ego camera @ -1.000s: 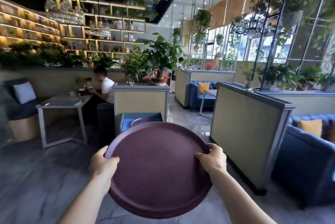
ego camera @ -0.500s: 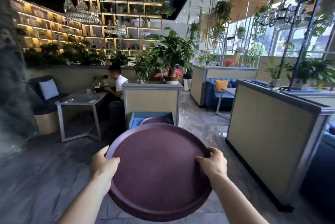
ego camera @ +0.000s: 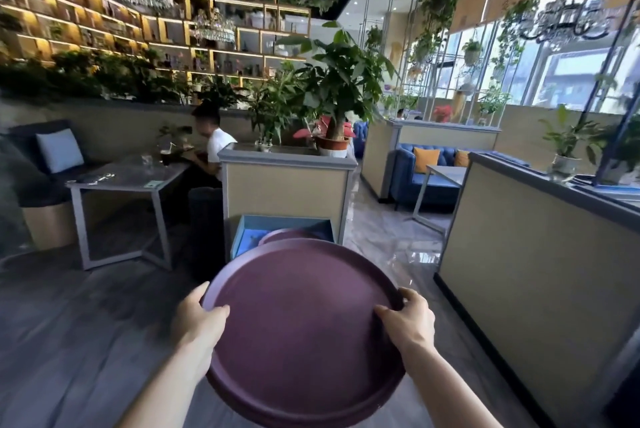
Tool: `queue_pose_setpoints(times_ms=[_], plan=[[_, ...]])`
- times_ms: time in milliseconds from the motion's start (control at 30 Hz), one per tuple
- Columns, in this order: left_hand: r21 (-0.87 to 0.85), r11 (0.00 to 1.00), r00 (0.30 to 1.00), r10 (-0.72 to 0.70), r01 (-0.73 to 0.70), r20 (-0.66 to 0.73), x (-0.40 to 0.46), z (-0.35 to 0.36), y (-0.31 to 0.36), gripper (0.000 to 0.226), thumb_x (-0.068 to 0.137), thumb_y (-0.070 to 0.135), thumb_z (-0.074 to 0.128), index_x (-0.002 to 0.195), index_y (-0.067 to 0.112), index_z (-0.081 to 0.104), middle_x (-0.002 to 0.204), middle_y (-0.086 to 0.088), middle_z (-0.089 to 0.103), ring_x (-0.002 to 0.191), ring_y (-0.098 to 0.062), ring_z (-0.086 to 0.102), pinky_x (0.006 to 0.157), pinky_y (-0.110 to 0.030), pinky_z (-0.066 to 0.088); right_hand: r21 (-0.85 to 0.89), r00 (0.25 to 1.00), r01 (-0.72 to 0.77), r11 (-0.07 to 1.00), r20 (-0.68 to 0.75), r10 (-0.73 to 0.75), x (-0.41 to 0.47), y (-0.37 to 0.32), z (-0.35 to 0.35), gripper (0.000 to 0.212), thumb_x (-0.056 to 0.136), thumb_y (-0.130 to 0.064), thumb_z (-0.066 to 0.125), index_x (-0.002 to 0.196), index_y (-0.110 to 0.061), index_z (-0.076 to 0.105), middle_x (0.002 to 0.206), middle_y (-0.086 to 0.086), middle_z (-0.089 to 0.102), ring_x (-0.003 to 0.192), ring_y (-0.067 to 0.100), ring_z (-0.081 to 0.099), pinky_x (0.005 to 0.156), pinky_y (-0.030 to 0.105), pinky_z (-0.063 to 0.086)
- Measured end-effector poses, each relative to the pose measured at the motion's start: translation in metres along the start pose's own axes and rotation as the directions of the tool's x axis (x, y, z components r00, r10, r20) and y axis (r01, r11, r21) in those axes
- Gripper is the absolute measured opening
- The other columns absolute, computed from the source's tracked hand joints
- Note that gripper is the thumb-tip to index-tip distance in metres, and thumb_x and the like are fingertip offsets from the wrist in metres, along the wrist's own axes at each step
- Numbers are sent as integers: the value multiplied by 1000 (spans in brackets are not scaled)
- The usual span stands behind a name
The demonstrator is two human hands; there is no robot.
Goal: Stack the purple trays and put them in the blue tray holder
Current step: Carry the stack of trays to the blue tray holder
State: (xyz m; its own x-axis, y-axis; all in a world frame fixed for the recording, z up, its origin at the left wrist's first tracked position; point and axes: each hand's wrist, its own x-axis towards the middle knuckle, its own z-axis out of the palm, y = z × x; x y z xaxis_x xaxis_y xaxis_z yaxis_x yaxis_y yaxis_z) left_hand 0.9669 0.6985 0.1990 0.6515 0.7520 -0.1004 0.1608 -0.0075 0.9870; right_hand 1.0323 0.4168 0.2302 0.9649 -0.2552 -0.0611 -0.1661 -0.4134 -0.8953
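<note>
Gripping a round purple tray [ego camera: 301, 330] at its two sides, the person carries it out in front at about waist height: the left hand [ego camera: 199, 322] is curled over the left rim with the thumb lying on the tray's upper face, and the right hand [ego camera: 408, 320] pinches the right rim the same way, fingers tucked out of sight beneath. Both grips are closed on the tray, which sits nearly level, tipped a little toward the wearer. Whether it is one tray or a stack, I cannot tell from here.

Just beyond its far edge stands the blue tray holder [ego camera: 242, 230], an open box on the floor against the foot of a beige planter partition [ego camera: 285, 192], and the rim of another purple tray [ego camera: 287, 235] already shows inside it. Compared with a second ago the holder looms larger and the partition has drawn closer, so the person has walked forward and the carry is almost over. What remains, I'd judge, is a step or two more and then lowering this tray onto the one in the box. A seated diner [ego camera: 214, 140] at the bench [ego camera: 128, 178] to the left is well clear of the path
</note>
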Motion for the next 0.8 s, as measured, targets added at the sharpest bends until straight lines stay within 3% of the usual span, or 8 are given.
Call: queue_pose_setpoints(times_ms=[300,800], plan=[[44,998,998,-42,41,38,177,70,15,64,80,5,67,141,22,55,132,-9,66,111,-34,65,96,-45,53,-36,999,-25,999,-28,24,143,-51,114,55,71,-19,78,123,-12,61,118,15,68,113,34,61,102,42,47],[127,988,996,-91,90,4,414,227,-13,65,81,4,67,142,21,53,138,-9,62,116,-34,63,99,-45,50,-68,996,-84,994,27,86,392,-59,270,58,72,-21,78,126,-13,59,122,13,66,116,32,59,100,39,46]])
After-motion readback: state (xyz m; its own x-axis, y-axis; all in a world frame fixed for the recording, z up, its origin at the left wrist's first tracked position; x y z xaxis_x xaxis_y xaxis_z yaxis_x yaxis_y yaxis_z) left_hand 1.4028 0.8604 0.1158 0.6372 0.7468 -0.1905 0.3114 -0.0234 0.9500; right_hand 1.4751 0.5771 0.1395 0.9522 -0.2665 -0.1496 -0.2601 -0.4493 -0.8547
